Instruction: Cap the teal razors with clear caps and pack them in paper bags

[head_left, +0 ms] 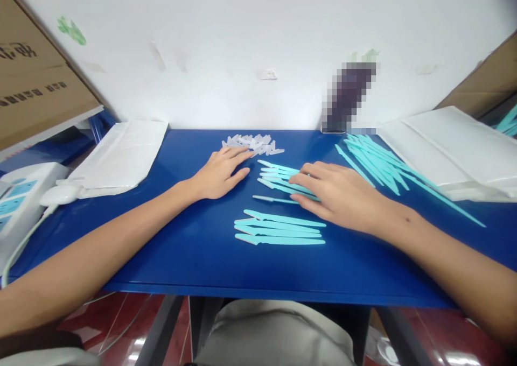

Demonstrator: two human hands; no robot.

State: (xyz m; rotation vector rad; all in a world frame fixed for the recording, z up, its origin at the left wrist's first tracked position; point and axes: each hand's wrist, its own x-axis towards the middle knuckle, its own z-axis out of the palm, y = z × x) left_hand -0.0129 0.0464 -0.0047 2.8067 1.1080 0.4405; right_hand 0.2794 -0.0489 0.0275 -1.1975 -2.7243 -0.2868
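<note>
My left hand [220, 173] lies palm down with its fingers stretched and thumb apart, fingertips at the near edge of a pile of small translucent blade caps [258, 143]. My right hand [337, 194] is curled over a row of teal eyebrow razors [278, 171], hiding their handle ends. One eyebrow razor [272, 199], seen nearly edge-on, runs under my right thumb and appears held between thumb and fingers. Nearer to me lies a separate group of several teal razors [283, 229], side by side, heads to the left.
A loose heap of teal razors [375, 161] lies at the right, beside white plastic packaging [456, 150]. On the left are another white bag [125, 156], a power strip [24, 204] and a cardboard box [40, 70]. A white wall [226, 48] stands behind the blue table [181, 258].
</note>
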